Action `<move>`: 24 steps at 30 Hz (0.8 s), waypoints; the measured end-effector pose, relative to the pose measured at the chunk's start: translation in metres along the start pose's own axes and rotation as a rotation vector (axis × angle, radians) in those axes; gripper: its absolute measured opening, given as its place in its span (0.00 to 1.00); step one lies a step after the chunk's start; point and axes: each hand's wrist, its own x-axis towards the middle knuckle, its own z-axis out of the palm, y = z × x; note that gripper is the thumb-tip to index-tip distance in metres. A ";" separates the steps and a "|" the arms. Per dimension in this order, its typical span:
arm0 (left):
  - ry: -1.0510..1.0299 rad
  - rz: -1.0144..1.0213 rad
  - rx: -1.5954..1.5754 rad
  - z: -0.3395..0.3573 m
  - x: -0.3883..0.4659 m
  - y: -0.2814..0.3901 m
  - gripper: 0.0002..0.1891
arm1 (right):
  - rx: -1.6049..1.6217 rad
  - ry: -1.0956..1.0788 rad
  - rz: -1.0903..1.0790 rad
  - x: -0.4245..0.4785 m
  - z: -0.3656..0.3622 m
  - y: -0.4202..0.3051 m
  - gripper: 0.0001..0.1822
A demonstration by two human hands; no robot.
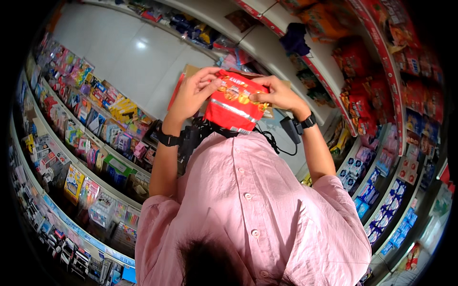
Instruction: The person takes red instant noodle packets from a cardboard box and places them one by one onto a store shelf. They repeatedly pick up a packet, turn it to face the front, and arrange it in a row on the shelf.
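Observation:
A red plastic food packet (234, 103) with pictures of food and a silver stripe is held up in front of my shirt hem. My left hand (195, 91) pinches its upper left corner between thumb and fingers. On the other side, my right hand (281, 94) grips the upper right edge, its thumb lying across the printed front. Behind the packet, a cardboard box (189, 70) is partly visible; its contents are hidden.
Shelves of stationery and small packaged goods (121, 107) curve along the left. Shelves with red snack packets (361, 103) and blue-and-white packs (386, 211) stand on the right. Pale floor tiles (107, 39) lie ahead. Black cables (270, 139) hang near my waist.

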 end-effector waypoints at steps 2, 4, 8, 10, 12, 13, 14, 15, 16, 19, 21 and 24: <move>0.009 -0.007 -0.051 0.005 0.006 0.005 0.14 | 0.025 -0.022 -0.026 -0.002 0.003 -0.008 0.18; 0.034 0.020 0.000 0.003 0.008 0.000 0.13 | 0.038 -0.032 -0.065 -0.004 0.004 -0.008 0.18; 0.085 0.011 0.130 0.007 0.008 0.004 0.11 | 0.018 0.036 -0.117 -0.004 0.008 -0.003 0.19; 0.187 0.002 0.151 0.010 0.005 0.007 0.12 | 0.008 0.104 -0.177 -0.001 0.012 0.001 0.20; 0.291 -0.006 0.210 0.011 0.005 0.007 0.13 | 0.058 0.138 -0.132 0.000 0.011 -0.005 0.19; 0.344 -0.010 0.260 0.009 0.005 0.006 0.14 | 0.083 0.156 -0.110 0.000 0.010 -0.006 0.18; 0.396 -0.014 0.309 0.007 0.005 0.005 0.15 | 0.081 0.220 -0.132 0.003 0.008 -0.001 0.16; 0.434 -0.001 0.273 0.004 0.006 -0.003 0.15 | 0.078 0.284 -0.155 0.007 0.004 0.007 0.14; 0.473 0.013 0.236 0.000 0.007 -0.013 0.15 | 0.073 0.348 -0.178 0.010 0.001 0.009 0.13; 0.551 0.048 0.198 0.000 0.007 -0.018 0.16 | 0.264 0.324 -0.214 0.009 -0.005 0.002 0.11; 0.615 0.074 0.184 0.004 0.009 -0.017 0.16 | 0.329 0.367 -0.283 0.009 0.001 -0.004 0.12; 0.703 0.109 0.154 0.009 0.012 -0.015 0.16 | 0.404 0.372 -0.366 0.010 0.003 -0.009 0.11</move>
